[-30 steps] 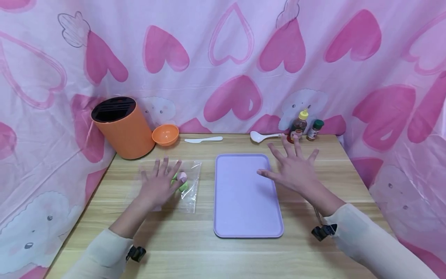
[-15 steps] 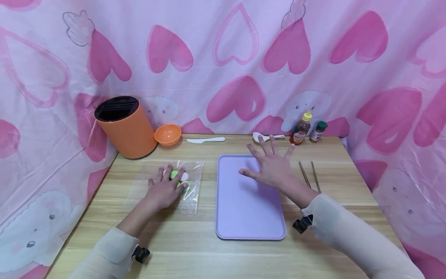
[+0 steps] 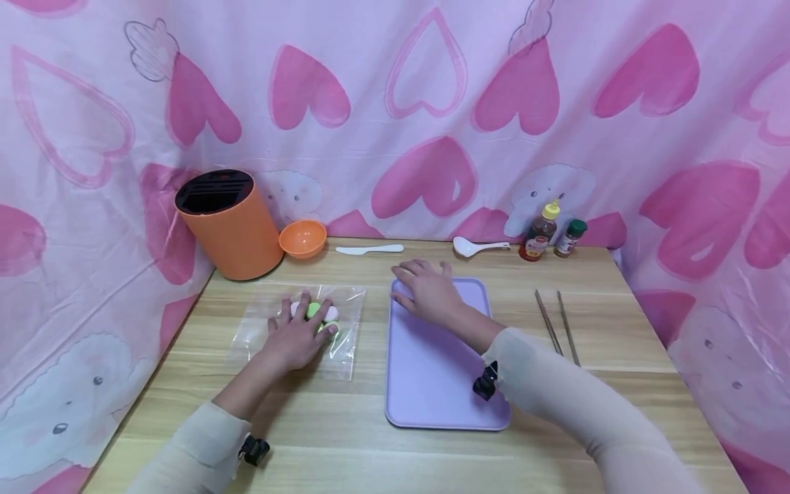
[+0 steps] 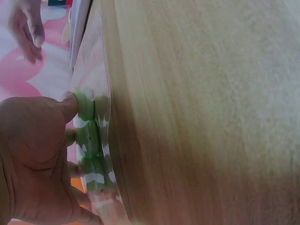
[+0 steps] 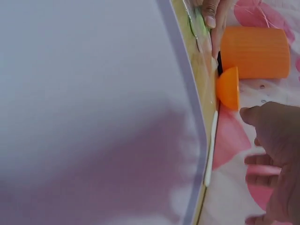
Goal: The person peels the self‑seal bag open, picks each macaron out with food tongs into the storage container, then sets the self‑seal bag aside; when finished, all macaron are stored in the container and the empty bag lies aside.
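Note:
My left hand (image 3: pixel 295 342) rests with spread fingers on a clear plastic bag (image 3: pixel 344 353) lying flat on the table. Inside the bag are several macarons (image 3: pixel 314 311), some green and some pale. In the left wrist view, the thumb and fingertips touch the row of green macarons (image 4: pixel 86 133) through the plastic. My right hand (image 3: pixel 430 293) hovers over the far left corner of a lilac tray (image 3: pixel 426 391), holding nothing. Its fingers reach out toward the left, and the right wrist view shows the hand (image 5: pixel 276 159) apart from the tray, above its surface.
An orange knife block (image 3: pixel 237 237) and an orange bowl (image 3: pixel 302 240) stand at the back left. Along the back edge lie a white knife (image 3: pixel 369 250) and a white spoon (image 3: pixel 472 247). A sauce bottle (image 3: pixel 538 237), a green-capped jar (image 3: pixel 569 240) and chopsticks (image 3: pixel 549 322) are on the right.
My right hand has moved left, from beyond the tray's right side to its far left corner, uncovering the chopsticks. My left hand has come down onto the macarons in the bag.

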Action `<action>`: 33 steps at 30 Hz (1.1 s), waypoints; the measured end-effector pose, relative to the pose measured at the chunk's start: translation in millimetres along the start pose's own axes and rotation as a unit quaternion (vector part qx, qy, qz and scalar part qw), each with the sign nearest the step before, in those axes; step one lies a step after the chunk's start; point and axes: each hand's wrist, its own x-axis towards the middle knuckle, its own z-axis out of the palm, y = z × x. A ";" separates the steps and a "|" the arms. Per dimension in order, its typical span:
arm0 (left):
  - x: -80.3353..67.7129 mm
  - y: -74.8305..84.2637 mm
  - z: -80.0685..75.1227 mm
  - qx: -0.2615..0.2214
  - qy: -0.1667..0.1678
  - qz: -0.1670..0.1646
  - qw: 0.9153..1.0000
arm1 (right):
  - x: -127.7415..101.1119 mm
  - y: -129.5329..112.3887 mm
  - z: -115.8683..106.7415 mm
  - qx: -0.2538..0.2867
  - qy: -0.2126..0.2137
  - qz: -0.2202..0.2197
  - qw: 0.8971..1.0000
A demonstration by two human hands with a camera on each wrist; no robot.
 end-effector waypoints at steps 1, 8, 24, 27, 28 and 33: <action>0.4 -0.1 0.6 0.000 0.001 0.001 1.000 | 4.0 -3.3 3.0 0.008 0.004 -0.013 1.000; 2.9 1.7 2.6 0.004 0.006 -0.002 1.000 | 28.3 -19.9 23.6 0.062 -0.013 -0.065 0.996; 1.8 1.8 -1.4 0.007 0.002 -0.008 1.000 | 67.2 -39.3 50.6 0.106 -0.032 -0.068 0.992; 1.8 1.3 -1.9 0.003 0.000 -0.009 1.000 | 68.5 -41.6 52.8 0.108 -0.033 -0.067 0.991; 1.8 1.1 -1.8 0.002 -0.001 -0.009 1.000 | 68.9 -42.3 53.6 0.107 -0.033 -0.067 0.991; 2.2 -0.6 -0.2 -0.003 -0.010 -0.013 1.000 | 71.3 -45.0 56.9 0.091 -0.035 -0.068 0.993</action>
